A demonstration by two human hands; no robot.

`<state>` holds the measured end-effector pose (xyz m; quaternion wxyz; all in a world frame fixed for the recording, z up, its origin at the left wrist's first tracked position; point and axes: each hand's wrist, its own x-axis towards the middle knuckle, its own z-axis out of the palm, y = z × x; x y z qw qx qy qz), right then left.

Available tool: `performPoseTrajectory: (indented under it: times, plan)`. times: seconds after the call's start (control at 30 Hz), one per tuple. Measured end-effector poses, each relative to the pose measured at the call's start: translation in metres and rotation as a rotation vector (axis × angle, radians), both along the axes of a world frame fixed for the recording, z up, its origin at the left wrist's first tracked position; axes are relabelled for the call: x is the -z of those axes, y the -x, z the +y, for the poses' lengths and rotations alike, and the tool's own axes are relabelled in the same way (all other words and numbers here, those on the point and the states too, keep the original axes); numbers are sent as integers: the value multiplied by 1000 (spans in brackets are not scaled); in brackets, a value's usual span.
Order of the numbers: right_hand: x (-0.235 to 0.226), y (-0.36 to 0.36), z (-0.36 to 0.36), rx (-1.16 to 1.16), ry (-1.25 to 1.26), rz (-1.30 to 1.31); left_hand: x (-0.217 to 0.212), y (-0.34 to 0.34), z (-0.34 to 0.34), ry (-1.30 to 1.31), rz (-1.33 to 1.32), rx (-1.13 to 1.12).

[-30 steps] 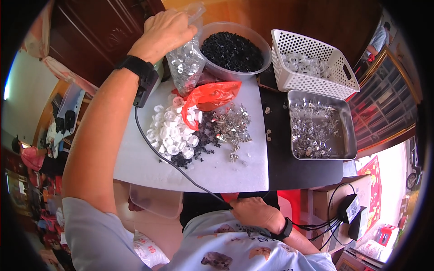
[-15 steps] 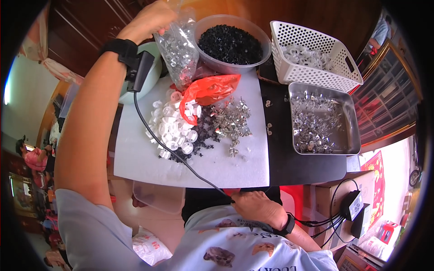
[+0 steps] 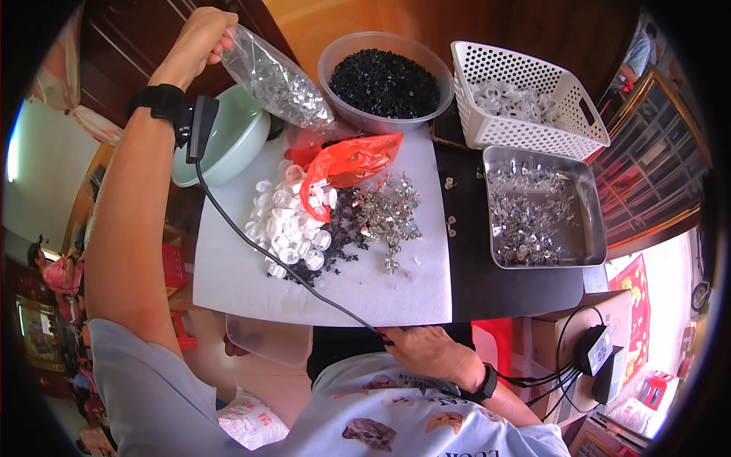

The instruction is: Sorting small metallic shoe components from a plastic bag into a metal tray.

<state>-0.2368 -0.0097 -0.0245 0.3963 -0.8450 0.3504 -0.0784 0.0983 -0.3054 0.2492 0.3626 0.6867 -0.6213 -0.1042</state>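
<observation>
At the far left, my left hand [image 3: 205,42] is closed on the top of a clear plastic bag [image 3: 285,87] of small shiny metal pieces. The bag slants down to the right, its full end beside the bowl of black parts. My right hand [image 3: 430,354] is low at the table's front edge, fingers curled, with a bit of red at the fingertips; what it holds is hidden. Between the hands, a white sheet [image 3: 365,293] carries white plastic caps [image 3: 285,225], small black pieces [image 3: 339,240], metal clips [image 3: 388,209] and a crumpled red plastic bag [image 3: 358,160].
A pale green bowl [image 3: 228,145] stands at the left, under my left forearm. Along the back are a tub of black parts [image 3: 384,84] and a white perforated basket [image 3: 533,133]. A metal tray [image 3: 586,228] of clips is at right. A cable [image 3: 251,244] crosses the sheet.
My left hand has moved left with the clear bag, which hung nearly upright and now slants. More of the green bowl shows. My right hand has hardly moved.
</observation>
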Motion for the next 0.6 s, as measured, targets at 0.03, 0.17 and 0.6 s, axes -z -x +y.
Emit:
performPoseTrajectory:
  times: [0.03,0.17,0.6]
  plan:
    - [1,-1,0,2,11,-13,-4,-7,-3,8,21,23]
    - [-6,-2,-3,-19,18,-21,-18,-20,-5,111,77,29]
    - [-33,5,5,-8,-99,-19,-74,2,55,324,161,158]
